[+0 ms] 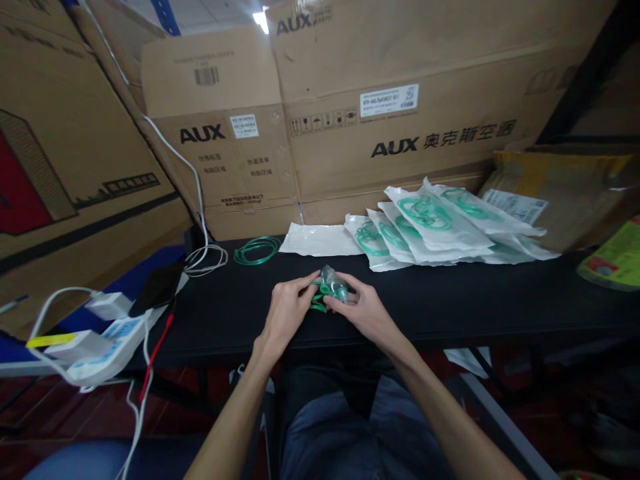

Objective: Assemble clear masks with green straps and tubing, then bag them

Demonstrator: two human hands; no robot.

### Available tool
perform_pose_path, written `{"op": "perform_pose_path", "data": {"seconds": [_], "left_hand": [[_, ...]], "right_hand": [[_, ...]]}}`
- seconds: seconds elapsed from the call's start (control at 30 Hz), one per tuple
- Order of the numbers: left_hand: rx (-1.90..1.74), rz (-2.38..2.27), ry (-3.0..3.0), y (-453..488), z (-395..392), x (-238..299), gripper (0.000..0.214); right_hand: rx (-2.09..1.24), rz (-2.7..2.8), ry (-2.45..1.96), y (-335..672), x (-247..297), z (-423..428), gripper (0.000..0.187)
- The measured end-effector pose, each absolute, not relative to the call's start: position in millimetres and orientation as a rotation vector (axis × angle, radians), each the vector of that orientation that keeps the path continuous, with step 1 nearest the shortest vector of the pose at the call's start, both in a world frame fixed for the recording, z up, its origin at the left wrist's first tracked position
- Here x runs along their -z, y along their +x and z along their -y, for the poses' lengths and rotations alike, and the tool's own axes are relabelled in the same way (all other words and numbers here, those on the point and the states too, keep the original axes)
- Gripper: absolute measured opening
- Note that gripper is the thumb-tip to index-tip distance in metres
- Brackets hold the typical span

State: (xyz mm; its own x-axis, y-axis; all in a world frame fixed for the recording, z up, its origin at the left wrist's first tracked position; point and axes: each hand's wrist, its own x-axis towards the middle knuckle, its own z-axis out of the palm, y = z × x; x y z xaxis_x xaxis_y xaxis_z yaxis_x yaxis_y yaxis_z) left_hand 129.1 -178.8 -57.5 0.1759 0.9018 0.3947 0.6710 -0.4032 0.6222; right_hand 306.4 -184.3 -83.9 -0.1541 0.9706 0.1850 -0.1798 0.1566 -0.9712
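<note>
A clear oxygen mask (pixel 333 281) with green parts is held over the front of the black table. My right hand (pixel 361 303) grips it from the right, thumb in front and fingers around the far side. My left hand (pixel 289 305) pinches a green strap (pixel 319 305) at the mask's left side, its fingers closed. Part of the strap hangs in loops below the mask. Behind my left hand lies a coil of green tubing (pixel 257 250), apart from the mask. A flat white pouch (pixel 324 240) rests just beyond both hands.
Several sealed pouches (pixel 425 213) with green tubing are piled at the back right. Large cardboard boxes (pixel 330 153) wall off the rear. On the left are a power strip (pixel 113 347), a dark phone (pixel 157 288) and loose cables. A yellow-green packet (pixel 615 257) sits far right.
</note>
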Motion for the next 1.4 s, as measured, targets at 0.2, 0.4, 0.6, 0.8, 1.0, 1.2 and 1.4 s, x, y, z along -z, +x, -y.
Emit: {"op": "perform_pose_path", "data": {"seconds": [0.2, 0.4, 0.6, 0.8, 1.0, 1.2, 1.4], "left_hand": [[-1.263, -1.842, 2.012, 82, 180, 39, 0.032], [-1.185, -1.997, 1.990, 51, 179, 32, 0.033], [-0.650, -1.676, 2.021, 27, 175, 39, 0.057], [-1.117, -1.512, 2.086, 60, 186, 25, 0.044], [-1.064, -1.150, 2.232, 130, 187, 38, 0.026], [-1.141, -1.098, 2.175, 144, 179, 60, 0.022], [-1.087, -1.039, 2.043, 142, 179, 55, 0.016]], "right_hand": [[-1.210, 1.121, -0.912, 308, 84, 182, 0.057], [-1.182, 1.072, -0.915, 307, 84, 182, 0.052], [-1.184, 1.115, -0.886, 308, 89, 180, 0.059], [-1.227, 1.184, -0.827, 308, 88, 182, 0.080], [-1.348, 1.215, -0.734, 312, 83, 187, 0.083], [-1.368, 1.256, -0.694, 317, 82, 188, 0.082], [-1.310, 1.280, -0.715, 317, 82, 187, 0.071]]}}
